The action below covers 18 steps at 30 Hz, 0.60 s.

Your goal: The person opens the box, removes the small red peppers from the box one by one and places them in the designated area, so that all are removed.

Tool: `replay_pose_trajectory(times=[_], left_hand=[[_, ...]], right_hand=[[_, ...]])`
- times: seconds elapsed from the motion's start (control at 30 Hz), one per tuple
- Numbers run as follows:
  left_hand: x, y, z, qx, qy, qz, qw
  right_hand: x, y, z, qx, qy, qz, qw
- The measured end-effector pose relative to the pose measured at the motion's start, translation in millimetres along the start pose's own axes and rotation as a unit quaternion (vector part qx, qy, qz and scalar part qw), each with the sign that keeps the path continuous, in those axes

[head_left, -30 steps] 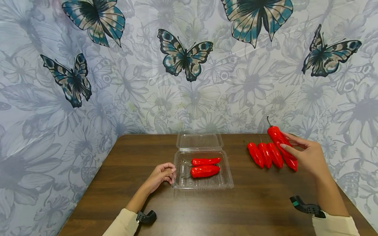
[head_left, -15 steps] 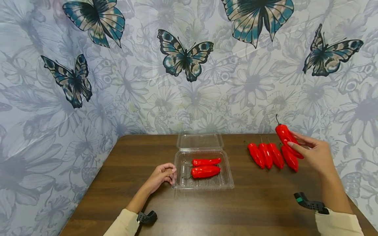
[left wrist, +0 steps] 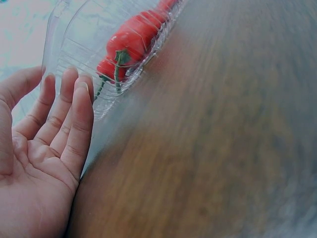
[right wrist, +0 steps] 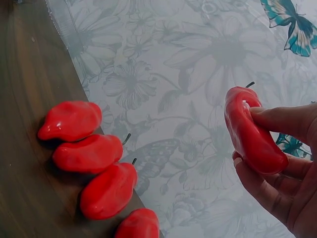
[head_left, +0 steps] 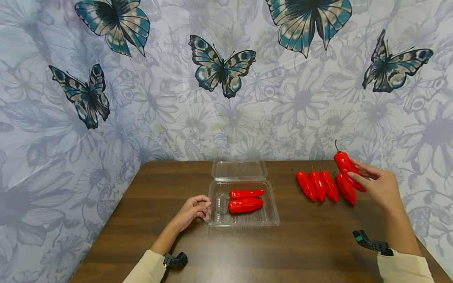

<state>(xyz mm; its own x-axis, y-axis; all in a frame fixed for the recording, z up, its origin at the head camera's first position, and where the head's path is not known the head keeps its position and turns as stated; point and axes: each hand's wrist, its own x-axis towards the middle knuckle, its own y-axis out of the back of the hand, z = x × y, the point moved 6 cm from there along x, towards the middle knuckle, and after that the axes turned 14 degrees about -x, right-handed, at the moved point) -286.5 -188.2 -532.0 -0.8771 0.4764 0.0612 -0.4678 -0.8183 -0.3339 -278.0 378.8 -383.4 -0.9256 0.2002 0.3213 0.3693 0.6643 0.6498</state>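
In the head view, my right hand (head_left: 380, 188) pinches a red chili pepper (head_left: 348, 171) between thumb and fingers, above the table's right side. The right wrist view shows the thumb on one side of this held pepper (right wrist: 252, 134) and fingers on the other. Several more red peppers (head_left: 316, 186) lie in a row just left of and below it. My left hand (head_left: 192, 212) touches the left edge of an open clear plastic clamshell container (head_left: 270, 218). Its fingers (left wrist: 77, 139) are nearly straight against the side. Inside lie two red peppers (head_left: 245, 205), stems to the left.
The container's clear hinged lid (head_left: 239, 169) lies back toward the wall. Beneath everything is a brown wooden table (head_left: 170, 177), its far edge against a floral, butterfly-printed backdrop (head_left: 162, 90). Each wrist wears a black band (head_left: 175, 260).
My right hand has lifted the held pepper off the row and moved right, uncovering another pepper beneath. During the last half second it dips slightly. The left hand and container stay still.
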Motion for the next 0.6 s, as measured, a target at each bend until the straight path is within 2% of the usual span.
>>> replay_pose_trajectory(times=[0.3, 0.6], left_hand=[[0.1, 0.2, 0.2, -0.005, -0.004, 0.008, 1.0], [-0.3, -1.0, 0.9, -0.008, -0.004, 0.0, 1.0]], right_hand=[[3.3, 5, 11, -0.013, -0.015, 0.004, 0.9998], [1.1, 8, 24, -0.019, -0.039, -0.001, 0.9991]])
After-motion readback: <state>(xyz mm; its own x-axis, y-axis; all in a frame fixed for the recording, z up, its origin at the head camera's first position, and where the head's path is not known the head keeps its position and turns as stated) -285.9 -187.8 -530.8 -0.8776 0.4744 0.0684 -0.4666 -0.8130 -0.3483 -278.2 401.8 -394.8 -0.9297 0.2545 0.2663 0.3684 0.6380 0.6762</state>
